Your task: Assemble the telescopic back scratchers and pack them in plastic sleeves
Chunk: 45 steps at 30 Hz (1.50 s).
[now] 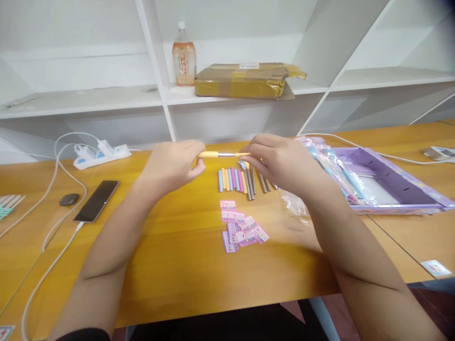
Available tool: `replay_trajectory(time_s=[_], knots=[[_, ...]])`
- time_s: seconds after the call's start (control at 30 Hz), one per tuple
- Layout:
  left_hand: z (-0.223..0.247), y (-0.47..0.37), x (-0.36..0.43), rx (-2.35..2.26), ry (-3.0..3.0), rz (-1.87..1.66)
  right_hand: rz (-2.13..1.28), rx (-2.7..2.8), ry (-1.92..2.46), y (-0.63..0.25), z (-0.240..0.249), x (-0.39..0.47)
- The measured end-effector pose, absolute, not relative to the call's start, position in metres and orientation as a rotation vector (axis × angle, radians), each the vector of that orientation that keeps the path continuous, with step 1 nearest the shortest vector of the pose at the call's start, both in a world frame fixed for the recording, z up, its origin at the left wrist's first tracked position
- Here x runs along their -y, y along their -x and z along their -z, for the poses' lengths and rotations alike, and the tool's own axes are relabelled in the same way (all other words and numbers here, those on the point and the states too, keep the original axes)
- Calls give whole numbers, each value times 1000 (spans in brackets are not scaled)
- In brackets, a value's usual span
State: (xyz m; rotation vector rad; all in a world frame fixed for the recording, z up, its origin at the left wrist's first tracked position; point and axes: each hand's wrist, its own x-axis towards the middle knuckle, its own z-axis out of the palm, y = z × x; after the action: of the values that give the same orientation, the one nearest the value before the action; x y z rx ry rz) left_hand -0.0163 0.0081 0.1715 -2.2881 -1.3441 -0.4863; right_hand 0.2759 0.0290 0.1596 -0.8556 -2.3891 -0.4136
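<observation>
Between my hands, level above the table, is a yellow pen [209,154] with a silvery middle section. My left hand [177,163] pinches its thick yellow end. The thinner yellow end on the right is pinched by my right hand [275,158]. Below and behind the hands lies a row of coloured sticks [232,180] in blue, yellow, pink and purple. Beside them are several metal tubes [250,183], partly hidden by my right hand. Small pink printed cards [245,232] lie in an overlapping pile nearer to me.
On the right stands a purple box [398,177] with plastic-wrapped pens [343,175]. Clear plastic bags [295,203] lie near my right forearm. At left are a phone [97,201], a black case [69,200], cables and a power strip [103,156]. A shelf holds a bottle [184,59] and a taped carton [245,81].
</observation>
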Motion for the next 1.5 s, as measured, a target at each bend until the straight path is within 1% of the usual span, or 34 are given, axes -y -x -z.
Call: replay_trajectory(time_s=[0.1, 0.3, 0.43, 0.57, 0.67, 0.8, 0.87, 0.93, 1.13, 1.27, 1.4, 1.5], knots=[[-170, 15, -10, 1429, 2210, 439, 427, 2418, 844, -274, -158, -27], [-164, 16, -19, 1461, 2142, 445, 598, 2393, 899, -275, -164, -25], [-171, 32, -30, 1438, 2092, 444, 663, 2331, 920, -295, -169, -42], [-191, 94, -41, 1465, 1982, 508, 676, 2183, 913, -350, -177, -74], [-199, 155, -45, 1585, 1873, 570, 634, 1999, 957, -406, -180, -93], [-194, 204, -47, 1735, 1823, 685, 634, 1822, 1295, -460, -177, -102], [-192, 208, -49, 1771, 1834, 673, 572, 1786, 1464, -467, -176, -100], [-192, 204, -51, 1793, 1837, 649, 490, 1777, 1541, -465, -176, -97], [-199, 190, -46, 1824, 1773, 759, 412, 1655, 1551, -450, -179, -86], [-200, 185, -35, 1764, 1775, 846, 415, 1681, 1588, -450, -180, -81], [-202, 189, -34, 1739, 1780, 822, 471, 1705, 1501, -451, -181, -79], [-202, 176, -41, 1727, 1817, 729, 515, 1783, 1332, -432, -183, -77]])
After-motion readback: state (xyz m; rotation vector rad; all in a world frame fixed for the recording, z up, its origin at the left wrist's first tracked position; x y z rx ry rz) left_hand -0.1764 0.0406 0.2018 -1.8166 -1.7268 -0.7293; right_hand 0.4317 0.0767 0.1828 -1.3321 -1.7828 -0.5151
